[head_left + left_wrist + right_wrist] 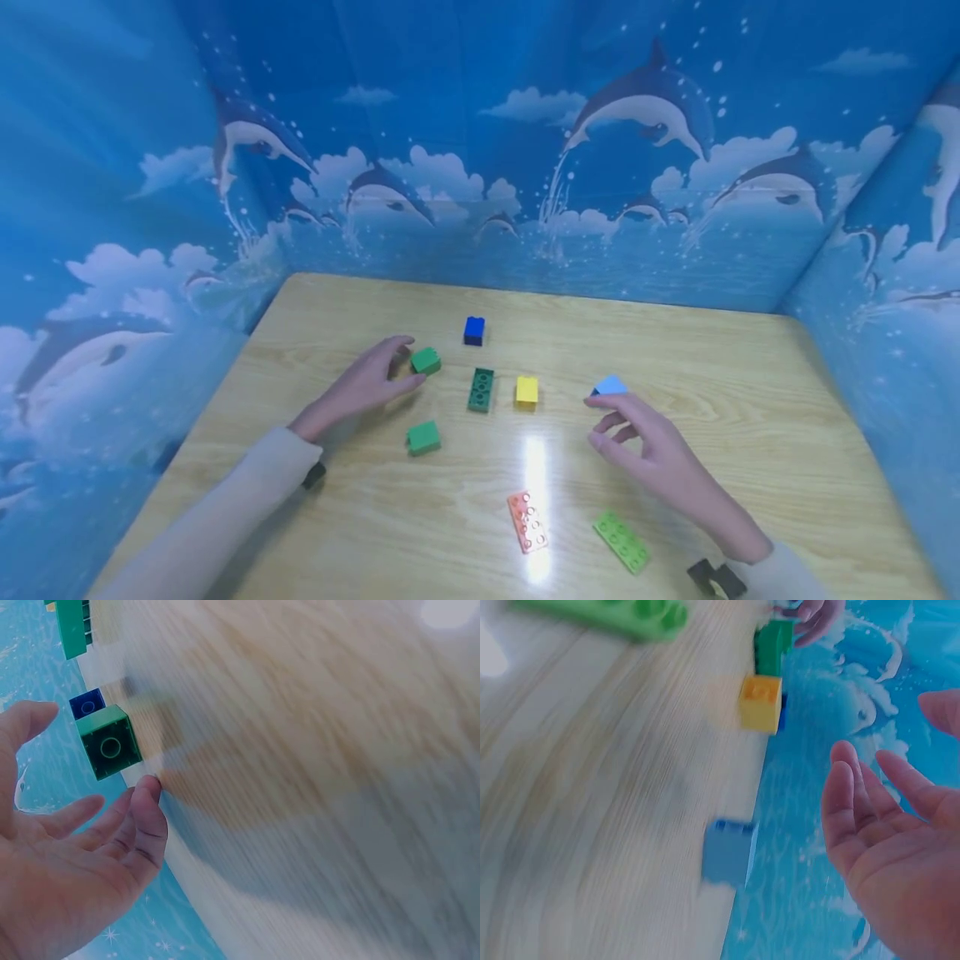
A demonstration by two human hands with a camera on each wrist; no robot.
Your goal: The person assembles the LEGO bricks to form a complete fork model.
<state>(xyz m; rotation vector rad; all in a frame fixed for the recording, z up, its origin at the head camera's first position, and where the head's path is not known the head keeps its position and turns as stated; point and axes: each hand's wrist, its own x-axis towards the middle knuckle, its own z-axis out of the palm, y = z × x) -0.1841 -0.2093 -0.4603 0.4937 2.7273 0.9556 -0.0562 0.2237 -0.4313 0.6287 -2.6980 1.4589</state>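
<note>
My left hand (367, 383) reaches toward a green brick (426, 361), its thumb and fingers spread apart on either side. In the left wrist view that green brick (110, 742) shows its hollow underside, tipped on its side, with the hand (82, 847) just short of it. Over on the right, my right hand (652, 450) hovers with loosely bent fingers beside a light blue brick (611, 385), partly hiding it. The right wrist view has the light blue brick (730, 853) on the tabletop and the right hand (892, 840) apart from it, holding nothing.
Between the hands lie a dark green brick (482, 390) and a yellow brick (527, 392). A dark blue brick (474, 331) sits farther back. Nearer are another green brick (423, 437), an orange-red plate (528, 522) and a lime green plate (621, 542). Dolphin-print curtains (465, 208) border the wooden table (675, 342).
</note>
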